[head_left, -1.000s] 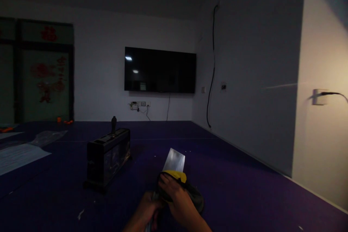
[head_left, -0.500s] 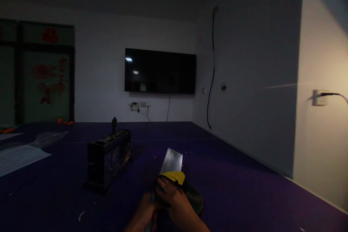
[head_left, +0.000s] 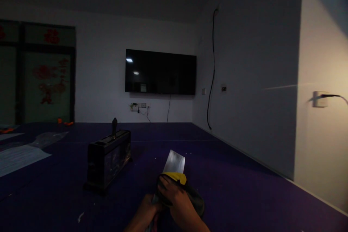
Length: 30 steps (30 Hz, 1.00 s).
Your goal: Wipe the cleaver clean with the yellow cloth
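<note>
A flat, shiny metal strip (head_left: 174,162) slants up and away over the purple surface, its squared far end uncovered. My left hand (head_left: 148,208) is closed around its lower part, near the bottom of the view. My right hand (head_left: 174,194) is closed on a dark cloth-like piece (head_left: 197,201) with a yellow part (head_left: 178,177), which wraps the strip's middle. Some of the right fingers are hidden in its folds. Dim light leaves the exact kind of both items unclear.
Left of my hands a black box-shaped device (head_left: 108,161) with an upright knob stands on the purple surface (head_left: 244,188). Printed paper (head_left: 21,157) and clear plastic (head_left: 49,138) lie farther left. A wall-mounted television (head_left: 160,72) hangs ahead; a black cable (head_left: 213,69) runs down the right wall.
The metal strip's far end has shifted slightly right and down, with the yellow part and my right hand moving slightly the same way. Both hands keep their grip.
</note>
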Available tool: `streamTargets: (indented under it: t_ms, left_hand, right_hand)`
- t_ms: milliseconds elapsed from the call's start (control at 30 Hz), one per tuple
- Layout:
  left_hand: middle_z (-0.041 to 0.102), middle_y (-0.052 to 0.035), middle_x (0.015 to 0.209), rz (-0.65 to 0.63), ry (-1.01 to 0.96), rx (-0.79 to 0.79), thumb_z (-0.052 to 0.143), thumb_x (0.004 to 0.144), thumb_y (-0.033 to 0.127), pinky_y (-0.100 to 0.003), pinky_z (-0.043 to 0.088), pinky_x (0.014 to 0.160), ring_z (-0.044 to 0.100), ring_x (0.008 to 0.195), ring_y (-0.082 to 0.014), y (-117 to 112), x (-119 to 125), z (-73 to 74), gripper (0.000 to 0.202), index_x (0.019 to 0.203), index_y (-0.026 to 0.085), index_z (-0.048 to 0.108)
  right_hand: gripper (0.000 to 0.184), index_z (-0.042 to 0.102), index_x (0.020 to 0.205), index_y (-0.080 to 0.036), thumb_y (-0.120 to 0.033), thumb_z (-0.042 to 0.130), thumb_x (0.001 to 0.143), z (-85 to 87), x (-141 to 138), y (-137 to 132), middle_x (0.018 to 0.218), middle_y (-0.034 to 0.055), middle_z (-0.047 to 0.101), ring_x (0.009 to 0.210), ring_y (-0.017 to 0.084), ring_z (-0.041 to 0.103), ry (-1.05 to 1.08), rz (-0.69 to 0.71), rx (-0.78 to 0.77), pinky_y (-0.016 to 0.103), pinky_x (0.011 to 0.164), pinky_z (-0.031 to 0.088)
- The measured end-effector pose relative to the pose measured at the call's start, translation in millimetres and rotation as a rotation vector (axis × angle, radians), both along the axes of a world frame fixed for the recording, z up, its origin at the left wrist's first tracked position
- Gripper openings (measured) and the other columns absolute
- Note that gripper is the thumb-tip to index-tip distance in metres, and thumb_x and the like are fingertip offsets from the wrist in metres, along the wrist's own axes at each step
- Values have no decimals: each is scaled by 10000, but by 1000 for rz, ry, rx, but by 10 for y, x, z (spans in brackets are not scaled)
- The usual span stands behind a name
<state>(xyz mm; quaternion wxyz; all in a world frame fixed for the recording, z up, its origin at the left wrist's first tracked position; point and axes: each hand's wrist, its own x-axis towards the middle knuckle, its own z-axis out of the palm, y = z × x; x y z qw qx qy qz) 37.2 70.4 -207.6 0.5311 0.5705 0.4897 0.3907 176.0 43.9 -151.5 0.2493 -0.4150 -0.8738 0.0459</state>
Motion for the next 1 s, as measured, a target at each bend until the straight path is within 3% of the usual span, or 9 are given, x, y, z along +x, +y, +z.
streamTargets:
  t_ms: [133,233,333,433,700,1000]
  left_hand:
    - [363,63,293,-11,30,-7,518,583,309,-195,208,278,322,224,-80,-6,19,-15,187,454,180,476]
    - [399,87,330,37,62,-11,548,598,218,-177,217,304,326,252,-66,-31,36,-3,56,608,164,538]
    - [458,94,385,92,140,-70,576,617,174,-176,256,327,370,284,-78,-72,40,23,253,867,147,543]
    - [490,80,421,78,187,-83,584,638,186,-186,270,324,397,300,-92,-129,30,43,347,971,128,507]
    - [506,71,490,79,190,24,591,663,218,-174,253,331,388,335,-66,-248,28,85,258,897,153,504]
    - [422,104,380,64,207,-16,530,673,148,-162,216,329,340,295,-55,-330,64,245,128,796,167,498]
  right_hand:
    - [779,514,1240,-273,33,355,542,-65,47,75,1394,-38,369,1286,160,321,53,-117,32,340,1073,247]
    - [809,489,1261,-270,49,350,530,-123,116,159,1406,-41,353,1298,152,298,149,-229,88,336,1076,242]
    - [763,494,1259,-256,44,343,574,-134,214,229,1409,-29,352,1308,151,275,232,-310,146,346,1084,226]
    - [758,460,1286,-256,36,330,599,-115,325,272,1414,-22,344,1318,156,253,287,-354,202,365,1088,220]
    - [786,383,1334,-266,29,310,608,-116,503,335,1444,-18,283,1325,169,233,385,-358,281,408,1083,231]
    - [761,381,1336,-265,23,330,633,-162,521,394,1436,-5,302,1321,182,245,410,-327,289,410,1081,233]
